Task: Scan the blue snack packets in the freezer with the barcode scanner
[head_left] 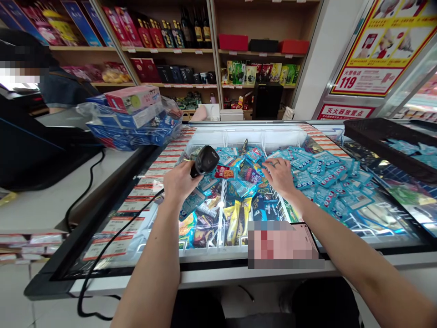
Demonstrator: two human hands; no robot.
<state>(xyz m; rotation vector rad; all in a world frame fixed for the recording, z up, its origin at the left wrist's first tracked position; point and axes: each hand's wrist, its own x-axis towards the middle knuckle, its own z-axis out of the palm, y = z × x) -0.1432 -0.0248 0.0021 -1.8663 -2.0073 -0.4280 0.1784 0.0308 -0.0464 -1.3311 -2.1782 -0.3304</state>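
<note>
A black handheld barcode scanner (206, 160) is gripped in my left hand (178, 182), its head tilted up and to the right over the chest freezer. From the scanner a black cable (131, 217) runs down to the left. My right hand (280, 176) hovers low over the packets at the middle, fingers bent and apart; nothing shows in its grasp. Just left of its fingertips are small snack packets, among them a purple one (251, 175) and a red one (224, 172). Many blue packets (327, 175) lie heaped on the glass to the right of that hand.
Yellow-wrapped ice creams (239, 218) show in the freezer's wire baskets. A phone (287, 241) lies at the front edge. Plastic-wrapped boxes (133, 120) stand on the left counter, near another person's sleeve (66, 89). At right is a dark tray (392, 141); stocked shelves stand behind.
</note>
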